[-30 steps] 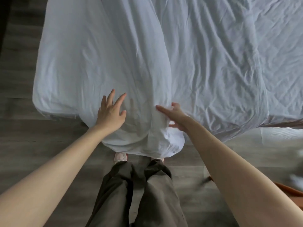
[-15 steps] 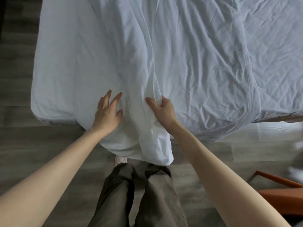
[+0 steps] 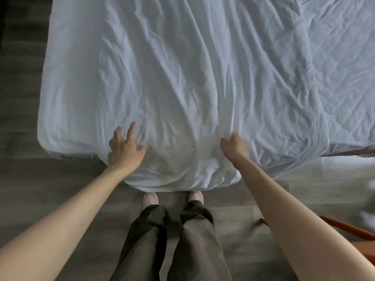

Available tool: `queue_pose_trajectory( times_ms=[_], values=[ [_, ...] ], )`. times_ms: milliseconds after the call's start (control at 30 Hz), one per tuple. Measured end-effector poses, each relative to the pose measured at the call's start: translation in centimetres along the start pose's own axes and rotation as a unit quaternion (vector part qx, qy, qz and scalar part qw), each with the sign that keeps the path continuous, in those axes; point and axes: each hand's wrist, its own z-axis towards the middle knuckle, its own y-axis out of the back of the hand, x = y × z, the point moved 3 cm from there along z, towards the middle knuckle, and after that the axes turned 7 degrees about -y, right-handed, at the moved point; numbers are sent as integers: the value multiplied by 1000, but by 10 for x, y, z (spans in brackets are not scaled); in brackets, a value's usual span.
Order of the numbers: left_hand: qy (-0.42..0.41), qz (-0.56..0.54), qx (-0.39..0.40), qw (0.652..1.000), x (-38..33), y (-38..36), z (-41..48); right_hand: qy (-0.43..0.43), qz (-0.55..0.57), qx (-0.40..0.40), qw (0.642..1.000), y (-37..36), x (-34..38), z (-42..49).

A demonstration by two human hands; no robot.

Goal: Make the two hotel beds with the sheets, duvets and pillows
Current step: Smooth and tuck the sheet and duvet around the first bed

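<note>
A wrinkled white duvet (image 3: 182, 82) lies spread over the bed (image 3: 60, 138), its near end hanging over the foot of the bed above my shoes. My left hand (image 3: 124, 146) rests flat on the duvet near the foot edge, fingers spread. My right hand (image 3: 233, 146) pinches a fold of the duvet to the right of centre, fingers curled into the cloth. A second white bed surface (image 3: 349, 78) adjoins on the right.
Grey wood-look floor (image 3: 40, 189) surrounds the foot of the bed. An orange-brown wooden chair (image 3: 357, 240) stands at the lower right beside my right arm. My legs and pale shoes (image 3: 151, 199) are right against the hanging duvet end.
The bunched ridge of duvet between my hands has been spread flat. My right hand moved to the right, away from my left, dragging the cloth with it. My left hand stayed pressed in place.
</note>
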Motion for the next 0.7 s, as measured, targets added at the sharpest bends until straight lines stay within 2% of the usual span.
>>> queue_pose_trajectory(
  times_ms=[100, 200, 433, 600, 700],
  values=[
    [128, -83, 12, 988, 22, -6, 6, -31, 173, -8, 984, -14, 0, -10],
    [188, -119, -2, 975, 33, -16, 14, -19, 200, 6, 980, -26, -1, -15],
    [158, -56, -163, 972, 53, -26, 39, -23, 169, 8, 985, -41, -1, 7],
    [103, -24, -143, 984, 62, -19, 53, -45, 197, 21, 979, -47, -2, 9],
    [80, -62, -135, 986, 72, -15, 49, -37, 184, 26, 982, -45, 2, 1]
  ],
)
